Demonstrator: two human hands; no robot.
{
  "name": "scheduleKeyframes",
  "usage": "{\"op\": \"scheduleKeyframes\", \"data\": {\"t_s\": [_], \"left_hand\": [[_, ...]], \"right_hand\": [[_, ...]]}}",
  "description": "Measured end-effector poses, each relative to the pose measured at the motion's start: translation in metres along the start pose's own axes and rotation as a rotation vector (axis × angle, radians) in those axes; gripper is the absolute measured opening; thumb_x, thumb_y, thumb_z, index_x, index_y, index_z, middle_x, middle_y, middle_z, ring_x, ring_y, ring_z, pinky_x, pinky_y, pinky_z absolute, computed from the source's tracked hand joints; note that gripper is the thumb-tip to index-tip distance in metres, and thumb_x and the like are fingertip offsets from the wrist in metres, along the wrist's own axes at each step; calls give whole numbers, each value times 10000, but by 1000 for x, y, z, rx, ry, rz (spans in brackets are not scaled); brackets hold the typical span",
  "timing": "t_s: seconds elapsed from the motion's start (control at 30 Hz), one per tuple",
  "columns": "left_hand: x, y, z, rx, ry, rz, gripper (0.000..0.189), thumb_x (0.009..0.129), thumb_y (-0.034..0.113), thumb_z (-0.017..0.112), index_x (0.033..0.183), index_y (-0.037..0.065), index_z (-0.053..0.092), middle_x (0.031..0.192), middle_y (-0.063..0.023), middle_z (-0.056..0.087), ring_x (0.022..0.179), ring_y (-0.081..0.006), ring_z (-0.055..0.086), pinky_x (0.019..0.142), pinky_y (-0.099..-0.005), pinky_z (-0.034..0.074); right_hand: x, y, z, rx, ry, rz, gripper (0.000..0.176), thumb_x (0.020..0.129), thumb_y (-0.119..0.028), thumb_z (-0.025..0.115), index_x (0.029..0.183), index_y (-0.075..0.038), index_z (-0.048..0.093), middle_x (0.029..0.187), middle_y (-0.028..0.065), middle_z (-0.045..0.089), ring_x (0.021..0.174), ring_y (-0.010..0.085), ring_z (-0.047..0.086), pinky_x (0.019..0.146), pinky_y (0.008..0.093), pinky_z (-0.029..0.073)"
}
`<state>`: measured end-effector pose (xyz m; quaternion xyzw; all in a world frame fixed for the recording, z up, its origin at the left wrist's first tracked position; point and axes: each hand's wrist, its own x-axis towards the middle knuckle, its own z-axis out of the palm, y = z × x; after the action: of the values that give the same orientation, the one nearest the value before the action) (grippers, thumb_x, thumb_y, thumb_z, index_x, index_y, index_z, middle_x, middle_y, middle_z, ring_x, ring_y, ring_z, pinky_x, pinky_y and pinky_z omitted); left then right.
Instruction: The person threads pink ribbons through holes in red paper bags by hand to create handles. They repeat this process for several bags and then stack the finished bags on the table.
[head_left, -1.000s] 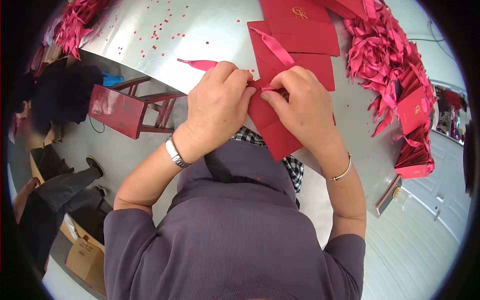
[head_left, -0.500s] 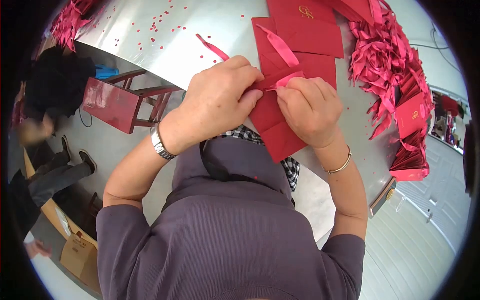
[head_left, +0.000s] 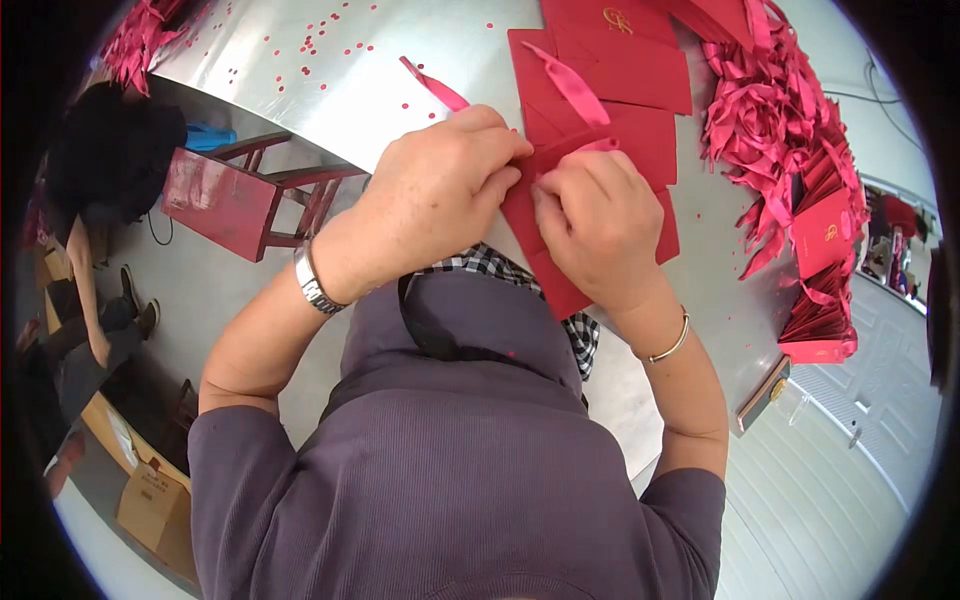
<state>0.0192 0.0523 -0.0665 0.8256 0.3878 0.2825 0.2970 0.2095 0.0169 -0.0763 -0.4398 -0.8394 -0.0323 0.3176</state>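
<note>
A red paper bag [head_left: 560,285] lies at the table's near edge, partly hidden under my hands. My left hand [head_left: 440,185] is closed in a pinch at its left edge; the tail of a pink ribbon [head_left: 435,88] comes out behind the knuckles. My right hand [head_left: 605,230] is closed on the bag's upper part, thumb and forefinger pinched on pink ribbon [head_left: 597,147]. The fingertips nearly meet, and what lies between them is mostly hidden. Another pink ribbon strip [head_left: 570,85] lies across the red bags beyond.
More red bags with gold lettering [head_left: 615,20] overlap on the metal table [head_left: 400,30]. Small red paper dots are scattered at left. A heap of ribboned bags [head_left: 765,130] lines the right side. A red stool [head_left: 225,205] and a seated person [head_left: 110,160] are at left.
My right hand has moved left and slightly down, closer to my left hand, and less ribbon shows by its fingers. My left hand stays almost in place. The person at left has shifted an arm.
</note>
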Motion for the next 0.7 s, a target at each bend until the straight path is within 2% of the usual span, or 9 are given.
{"op": "scheduleKeyframes", "data": {"t_s": [0.03, 0.13, 0.47, 0.63, 0.67, 0.7], "left_hand": [[1, -2, 0, -55, 22, 22, 156, 805, -5, 639, 959, 16, 656, 893, -108, 644, 799, -309, 643, 681, -366, 514], [1, -9, -1, 16, -24, 14, 131, 817, -11, 634, 945, 11, 648, 870, -113, 634, 782, -320, 636, 663, -374, 510], [7, -3, 1, 187, -65, 71, 112, 826, 54, 665, 936, 37, 651, 836, -98, 625, 721, -322, 627, 610, -385, 512], [12, -9, 2, 319, 4, 155, 87, 788, 61, 689, 874, 67, 682, 854, -66, 640, 734, -270, 643, 608, -361, 527], [12, -11, 5, 304, 45, 173, 96, 753, 49, 612, 819, 105, 653, 824, -30, 588, 754, -239, 627, 577, -367, 515], [14, -11, 4, 300, 45, 183, 96, 753, 49, 612, 819, 105, 653, 824, -30, 588, 754, -239, 627, 577, -367, 515]], "right_hand": [[-2, 3, 0, -111, 73, -103, 130, 684, -85, 693, 750, -74, 581, 771, 39, 543, 681, 207, 549, 552, 302, 460], [-6, 8, 0, -143, 105, -175, 123, 683, -57, 673, 744, -73, 567, 784, 41, 540, 693, 203, 553, 544, 290, 466], [-11, 15, -7, -164, -5, -114, 122, 688, -42, 662, 748, -79, 562, 805, 38, 534, 712, 200, 547, 568, 285, 482], [-16, 13, -12, -169, -30, -64, 66, 719, -72, 637, 778, -67, 608, 817, 29, 536, 717, 190, 547, 574, 288, 479], [-19, 10, -17, -189, -56, -44, 149, 722, -81, 626, 863, -55, 667, 839, 33, 556, 728, 184, 557, 576, 280, 472], [-22, 9, -21, -198, -55, -40, 149, 722, -81, 626, 863, -55, 667, 839, 33, 556, 728, 184, 557, 576, 280, 472]]}}
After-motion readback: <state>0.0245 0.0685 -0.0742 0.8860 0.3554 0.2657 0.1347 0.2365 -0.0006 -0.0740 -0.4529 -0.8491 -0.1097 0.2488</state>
